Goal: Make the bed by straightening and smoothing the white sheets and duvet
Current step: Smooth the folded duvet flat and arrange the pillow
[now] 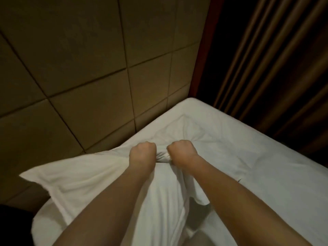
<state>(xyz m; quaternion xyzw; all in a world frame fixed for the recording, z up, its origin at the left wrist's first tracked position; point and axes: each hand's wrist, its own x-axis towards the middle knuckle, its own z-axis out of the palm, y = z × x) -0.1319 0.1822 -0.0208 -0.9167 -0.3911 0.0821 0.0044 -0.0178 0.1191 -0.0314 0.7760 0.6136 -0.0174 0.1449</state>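
**Bunched cloth gripped in both fists near the headboard**

A wad of white cloth (162, 155) is clenched between two fists set side by side. The left hand (142, 153) and the right hand (182, 153) are each curled tight around the bunch, knuckles away from the camera; the fingertips themselves are hidden underneath. From the fists the cloth fans out — to the left and nearer, a loose white sheet or cover (79, 178) is lifted off the bed, its flat bordered corner jutting out past the mattress edge; whether it is a pillowcase or the duvet's end cannot be told. To the right and farther, the fitted sheet (257, 157) lies on the mattress, creased in radiating folds toward the grip and smoother near the far corner. The padded, square-panelled headboard (88, 77) stands along the left of the bed, and ribbed curtains (275, 59) hang at the far right.

The task is judged to be at an early stage. If the bunch is pulled hard from such a narrow hold, the fitted sheet could be dragged off the far corner, or fresh creases set in — a wider, spread grip would be safer.
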